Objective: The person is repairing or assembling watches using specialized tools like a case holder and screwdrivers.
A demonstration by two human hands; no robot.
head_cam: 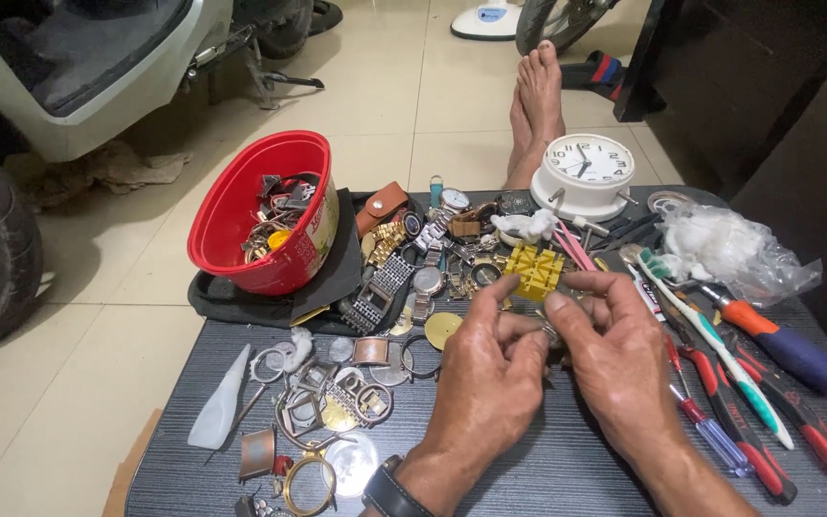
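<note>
- Both hands meet over the middle of the dark ribbed surface, just in front of the yellow block. The left hand and the right hand pinch a small metal part between their fingertips.
- The fingers of both hands are closed on that part: thumbs and forefingers curl in from either side, the other fingers are loosely bent.
- The part looks tiny, light and stiff, probably smooth metal, so it seems likely to slip. A fingertip pinch at its edges looks like the only workable hold.
- Most of the part is covered by the fingers. I cannot tell whether it is a watch case, a link or a clasp, nor which hand carries more of it.
- A black wristwatch sits on the left wrist, cut off by the bottom edge.
- To the left lie loose watch rings and cases. Beyond them a red bowl holds more scraps, its contents tangled and hard to sort by eye.
- To the right lie a toothbrush and red-handled screwdrivers, near the right hand but not touching it.
- A white alarm clock stands at the far edge, with bare feet on the floor behind it.
</note>
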